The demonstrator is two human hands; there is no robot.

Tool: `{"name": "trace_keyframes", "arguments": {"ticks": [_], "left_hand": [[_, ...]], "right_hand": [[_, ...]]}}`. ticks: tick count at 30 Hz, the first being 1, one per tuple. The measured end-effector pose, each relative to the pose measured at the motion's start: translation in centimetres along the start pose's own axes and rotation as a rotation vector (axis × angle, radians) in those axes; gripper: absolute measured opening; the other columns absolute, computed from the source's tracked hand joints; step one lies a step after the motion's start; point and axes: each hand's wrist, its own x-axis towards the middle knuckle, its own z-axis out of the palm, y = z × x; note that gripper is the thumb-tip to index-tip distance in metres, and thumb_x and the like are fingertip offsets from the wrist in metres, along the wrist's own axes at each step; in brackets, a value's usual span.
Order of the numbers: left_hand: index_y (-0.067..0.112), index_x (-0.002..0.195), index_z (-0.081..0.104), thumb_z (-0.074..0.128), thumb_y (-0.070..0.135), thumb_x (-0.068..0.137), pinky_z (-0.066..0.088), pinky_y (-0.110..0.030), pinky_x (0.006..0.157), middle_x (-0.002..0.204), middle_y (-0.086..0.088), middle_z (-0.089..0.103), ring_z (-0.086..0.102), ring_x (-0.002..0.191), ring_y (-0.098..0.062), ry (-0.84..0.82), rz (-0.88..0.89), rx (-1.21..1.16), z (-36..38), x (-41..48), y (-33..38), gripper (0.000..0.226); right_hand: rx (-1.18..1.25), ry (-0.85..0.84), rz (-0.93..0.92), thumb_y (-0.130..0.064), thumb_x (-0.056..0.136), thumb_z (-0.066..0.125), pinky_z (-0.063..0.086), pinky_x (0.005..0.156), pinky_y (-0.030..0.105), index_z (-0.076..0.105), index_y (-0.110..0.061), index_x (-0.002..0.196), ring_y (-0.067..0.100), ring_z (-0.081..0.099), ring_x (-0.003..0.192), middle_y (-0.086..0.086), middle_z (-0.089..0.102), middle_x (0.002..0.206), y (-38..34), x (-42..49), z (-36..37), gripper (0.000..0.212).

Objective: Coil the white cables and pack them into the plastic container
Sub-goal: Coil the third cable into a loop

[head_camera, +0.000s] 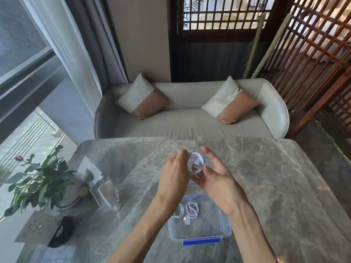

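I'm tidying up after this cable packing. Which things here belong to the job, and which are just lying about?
Job: held cable, pinched by the left hand, with the right hand beside it; packed cables in the container.
Lying about: plant, sign holder, box, sofa.

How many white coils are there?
3. A first coil is held between the left hand and right hand; a second coil and third coil lie in the plastic container, the third partly behind the left forearm. Others may be hidden.
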Motion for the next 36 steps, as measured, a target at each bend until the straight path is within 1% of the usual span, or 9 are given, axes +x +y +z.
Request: {"name": "trace_keyframes", "arguments": {"ticks": [4,9,13,16,19,22,26,31,36], "left_hand": [[0.009,0.086,0.051,0.048,0.012,0.097,0.039,-0.039,0.057,0.074,-0.009,0.060,0.045,0.063,-0.028,0.022,0.060,0.026,0.7,-0.3,0.6,0.012],[0.008,0.078,0.046,0.042,0.018,0.095,0.040,-0.046,0.051,0.062,-0.005,0.052,0.044,0.055,-0.032,0.046,0.103,0.002,0.9,-0.7,1.4,0.021],[0.009,0.075,0.045,0.045,0.015,0.099,0.036,-0.043,0.051,0.058,-0.005,0.049,0.039,0.053,-0.030,0.028,0.124,-0.011,1.3,-0.3,1.7,0.024],[0.008,0.074,0.045,0.046,0.019,0.101,0.029,-0.032,0.048,0.053,0.003,0.042,0.035,0.049,-0.020,0.036,0.095,-0.042,1.6,0.0,1.6,0.029],[0.009,0.071,0.045,0.046,0.026,0.102,0.030,-0.021,0.046,0.050,0.003,0.043,0.051,0.056,-0.016,0.030,0.045,-0.171,1.7,-0.1,2.0,0.035],[0.005,0.078,0.054,0.046,0.030,0.102,0.049,-0.039,0.057,0.059,-0.002,0.058,0.057,0.056,-0.018,-0.067,-0.070,-0.350,1.5,0.2,2.4,0.035],[0.015,0.074,0.055,0.044,0.028,0.103,0.044,-0.026,0.058,0.060,0.011,0.059,0.053,0.055,-0.004,-0.171,-0.313,-0.718,1.3,0.6,2.5,0.033],[0.026,0.057,0.054,0.038,0.041,0.102,0.038,-0.031,0.065,0.060,0.006,0.055,0.048,0.058,-0.013,-0.236,-0.459,-1.033,1.2,1.0,1.8,0.049],[0.028,0.071,0.050,0.036,0.046,0.101,0.041,-0.031,0.071,0.062,0.016,0.051,0.048,0.063,-0.007,-0.147,-0.250,-0.743,1.9,0.6,1.6,0.038]], "right_hand": [[-0.205,0.100,-0.120,0.010,0.074,0.072,0.046,0.099,0.043,0.064,-0.018,0.121,0.030,0.060,0.100,0.018,0.065,0.106,0.1,-0.1,0.6,0.055],[-0.346,0.062,-0.215,0.006,0.078,0.071,0.054,0.096,0.036,0.062,-0.018,0.130,0.022,0.066,0.103,0.010,0.070,0.114,-0.3,-0.9,0.3,0.057],[-0.688,0.331,-0.494,-0.007,0.090,0.071,0.054,0.088,0.027,0.075,-0.023,0.108,0.013,0.069,0.094,-0.006,0.076,0.103,0.4,-0.7,0.6,0.024],[-0.942,0.543,-0.721,-0.010,0.087,0.074,0.052,0.081,0.016,0.079,-0.025,0.102,0.005,0.069,0.098,-0.004,0.075,0.104,0.9,-0.7,0.1,0.021],[-1.124,0.699,-0.954,-0.012,0.086,0.076,0.055,0.075,0.022,0.079,-0.019,0.100,0.004,0.069,0.088,-0.007,0.073,0.099,1.3,-0.6,-0.1,0.015],[-0.753,0.753,-0.824,-0.022,0.093,0.068,0.058,0.071,0.032,0.076,-0.024,0.093,0.009,0.073,0.080,-0.009,0.078,0.091,1.2,-0.8,0.6,0.008],[-0.244,0.506,-0.443,-0.026,0.089,0.070,0.060,0.074,0.027,0.074,-0.021,0.092,0.019,0.074,0.092,0.008,0.078,0.098,0.2,-1.5,0.9,0.007],[-0.367,0.543,-0.411,-0.029,0.078,0.073,0.057,0.076,0.017,0.079,-0.020,0.094,0.005,0.071,0.100,-0.003,0.077,0.109,-0.2,-1.9,0.5,0.019],[-0.277,0.503,-0.337,-0.023,0.086,0.071,0.058,0.072,0.022,0.078,-0.019,0.089,0.010,0.069,0.086,0.000,0.076,0.093,-0.7,-1.7,0.8,0.009]]}}
